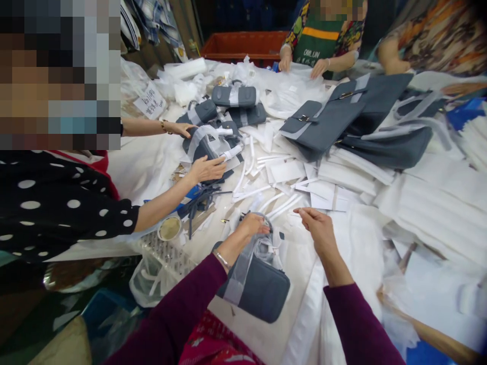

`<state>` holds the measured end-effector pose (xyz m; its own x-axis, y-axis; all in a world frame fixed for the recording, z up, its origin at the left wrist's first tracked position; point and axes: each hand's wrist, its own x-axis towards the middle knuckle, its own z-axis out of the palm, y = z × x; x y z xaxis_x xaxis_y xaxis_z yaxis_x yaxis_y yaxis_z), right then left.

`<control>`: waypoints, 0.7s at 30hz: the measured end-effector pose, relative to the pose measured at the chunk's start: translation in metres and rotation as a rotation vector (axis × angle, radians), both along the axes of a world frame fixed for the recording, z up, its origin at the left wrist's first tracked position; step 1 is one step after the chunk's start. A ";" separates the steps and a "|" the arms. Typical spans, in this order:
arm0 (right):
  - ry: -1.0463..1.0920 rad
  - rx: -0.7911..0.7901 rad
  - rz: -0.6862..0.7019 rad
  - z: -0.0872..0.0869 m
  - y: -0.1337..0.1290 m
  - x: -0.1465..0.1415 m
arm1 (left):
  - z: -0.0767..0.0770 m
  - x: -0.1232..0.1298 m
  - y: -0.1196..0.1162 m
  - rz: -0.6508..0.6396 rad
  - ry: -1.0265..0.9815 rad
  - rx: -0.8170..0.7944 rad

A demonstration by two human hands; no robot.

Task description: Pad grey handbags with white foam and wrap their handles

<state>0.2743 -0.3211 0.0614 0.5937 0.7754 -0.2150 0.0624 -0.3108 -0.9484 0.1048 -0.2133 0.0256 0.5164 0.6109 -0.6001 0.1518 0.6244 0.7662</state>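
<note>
A small dark grey-blue handbag lies on the table in front of me, with a translucent wrapping strip around its body. My left hand is closed at the top of this bag, with its fingers by the looped handle. Crumpled clear wrapping sits just below those fingers. To the right, my right hand is raised, apart from the bag, with thumb and fingertips pinched together. Whatever is in that pinch is too small to make out. Loose white strips lie close to its fingertips.
At the left a co-worker's hands rest on another wrapped bag. More small bags lie behind it. Larger dark satchels and white sheets fill the right. A round tin stands near the left edge. Another person works opposite.
</note>
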 end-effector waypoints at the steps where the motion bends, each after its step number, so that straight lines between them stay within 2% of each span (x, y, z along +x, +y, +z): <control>1: -0.050 -0.043 0.043 -0.008 0.011 0.004 | -0.005 0.004 -0.001 -0.004 0.005 -0.010; 6: -0.045 -0.171 0.402 -0.055 0.057 -0.002 | -0.018 0.013 -0.012 0.076 0.081 0.062; 8: 0.010 -0.207 0.550 -0.066 0.067 -0.006 | -0.022 0.015 -0.015 0.101 0.127 0.094; 11: 0.110 -0.264 0.713 -0.072 0.076 -0.001 | -0.028 0.018 -0.015 0.083 0.192 0.120; 15: 0.192 -0.330 0.816 -0.075 0.079 0.012 | -0.032 0.022 -0.012 0.003 0.296 0.158; 21: 0.250 -0.342 0.842 -0.083 0.075 0.018 | -0.028 0.019 -0.010 -0.134 0.424 0.258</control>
